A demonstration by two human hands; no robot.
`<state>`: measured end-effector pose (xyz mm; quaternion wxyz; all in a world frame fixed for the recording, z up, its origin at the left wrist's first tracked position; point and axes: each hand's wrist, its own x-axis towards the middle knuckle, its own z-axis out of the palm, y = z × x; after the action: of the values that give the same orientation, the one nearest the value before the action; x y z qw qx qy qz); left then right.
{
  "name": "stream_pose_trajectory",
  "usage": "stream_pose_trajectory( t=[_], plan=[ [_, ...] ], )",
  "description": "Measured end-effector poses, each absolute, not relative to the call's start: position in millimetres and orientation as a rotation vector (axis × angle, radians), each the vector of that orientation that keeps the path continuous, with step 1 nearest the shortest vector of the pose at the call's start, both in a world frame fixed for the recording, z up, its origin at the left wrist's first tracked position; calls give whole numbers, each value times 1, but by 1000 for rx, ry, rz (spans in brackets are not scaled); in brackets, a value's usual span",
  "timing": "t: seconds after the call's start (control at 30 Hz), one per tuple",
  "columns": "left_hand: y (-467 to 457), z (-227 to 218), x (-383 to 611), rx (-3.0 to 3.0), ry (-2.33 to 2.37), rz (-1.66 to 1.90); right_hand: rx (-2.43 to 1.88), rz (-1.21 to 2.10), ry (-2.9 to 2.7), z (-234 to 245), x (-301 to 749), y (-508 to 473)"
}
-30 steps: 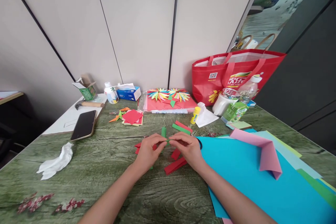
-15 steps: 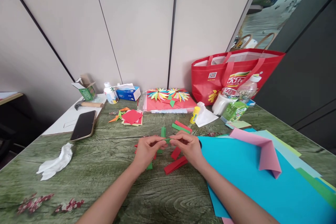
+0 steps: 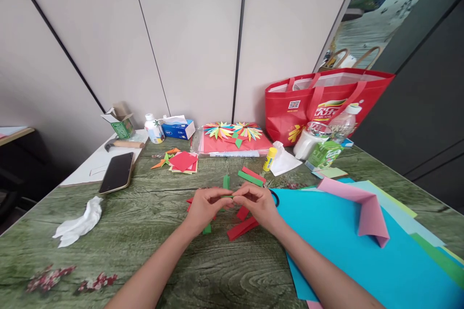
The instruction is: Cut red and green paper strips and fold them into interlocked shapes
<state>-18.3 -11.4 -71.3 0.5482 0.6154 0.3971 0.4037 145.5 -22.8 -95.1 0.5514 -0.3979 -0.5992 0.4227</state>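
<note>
My left hand [image 3: 204,208] and my right hand [image 3: 258,204] meet over the middle of the table, both closed in a pinch. Between their fingertips is a small green paper strip [image 3: 227,196], mostly hidden by the fingers. Around and beneath the hands lie loose paper strips: a red strip [image 3: 242,228] in front, a green strip [image 3: 251,178] behind the right hand, and another green strip [image 3: 226,181] standing out just beyond the fingers. More red and green pieces are partly covered by the left hand. A black ring-shaped handle [image 3: 276,198] shows beside my right hand.
Blue paper sheets [image 3: 326,236] with a folded pink paper [image 3: 369,207] spread on the right. A glue stick [image 3: 269,159], tissue box [image 3: 178,128] and red bag [image 3: 290,116] stand at the back. On the left lie a phone [image 3: 116,173], a hammer [image 3: 125,144] and crumpled tissue [image 3: 79,222].
The fingertips have drawn slightly closer together, and less of the green strip shows between them. More of the black handle shows beside my right hand.
</note>
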Motion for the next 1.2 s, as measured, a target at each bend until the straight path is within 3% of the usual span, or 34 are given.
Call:
stream_pose_trajectory(
  t=[0.63, 0.97, 1.2],
  plan=[
    [-12, -74, -15, 1320, 952, 942, -1001, 922, -1504, -96, 146, -22],
    [3, -70, -31, 1506, 1030, 684, -1142, 645, -2266, -87, 174, -17],
    [1, -65, -32, 1635, 1031, 554, -1180, 624, -2372, -91, 172, -21]
  ],
)
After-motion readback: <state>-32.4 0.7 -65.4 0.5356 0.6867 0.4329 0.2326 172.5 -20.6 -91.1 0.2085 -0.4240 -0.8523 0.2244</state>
